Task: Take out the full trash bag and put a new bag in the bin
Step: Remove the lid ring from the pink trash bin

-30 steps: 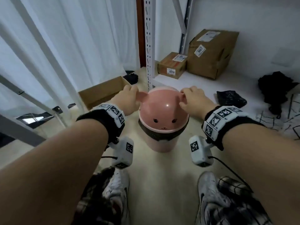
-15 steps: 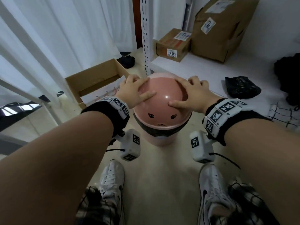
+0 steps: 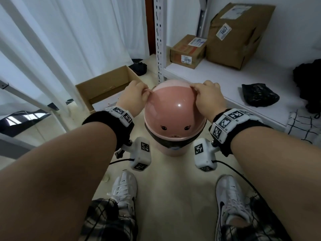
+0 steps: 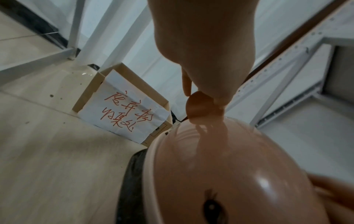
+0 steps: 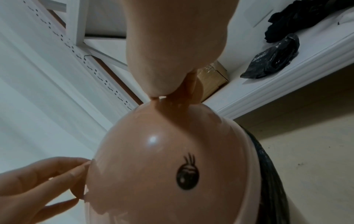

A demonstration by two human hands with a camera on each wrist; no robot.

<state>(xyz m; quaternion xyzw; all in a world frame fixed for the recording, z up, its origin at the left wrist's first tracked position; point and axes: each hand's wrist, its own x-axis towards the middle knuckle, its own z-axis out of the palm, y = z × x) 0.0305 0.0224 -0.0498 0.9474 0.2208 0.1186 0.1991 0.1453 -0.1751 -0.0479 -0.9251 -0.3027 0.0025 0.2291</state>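
A small pink bin point(image 3: 171, 152) stands on the floor between my feet, under a domed pink lid point(image 3: 175, 108) with a painted face. A black trash bag's rim point(image 3: 156, 138) shows folded over the bin just below the lid. My left hand point(image 3: 147, 92) pinches the lid's left ear point(image 4: 201, 106). My right hand point(image 3: 193, 87) pinches the right ear point(image 5: 193, 92). The lid sits on the bin. A crumpled black bag point(image 3: 258, 97) lies on the low white shelf point(image 3: 217, 80) to the right. The bin's contents are hidden.
An open cardboard box point(image 3: 106, 87) holding a paper with red writing point(image 4: 124, 115) sits at the left behind the bin. A perforated shelf post point(image 3: 159, 40) rises just behind it. Two taped boxes point(image 3: 187, 51) and a dark cloth heap point(image 3: 307, 84) are on the shelf.
Half a second ago both hands lay spread on the dome. Now they have slid outward and back, and each pinches an ear. The lid has not visibly left the bin.
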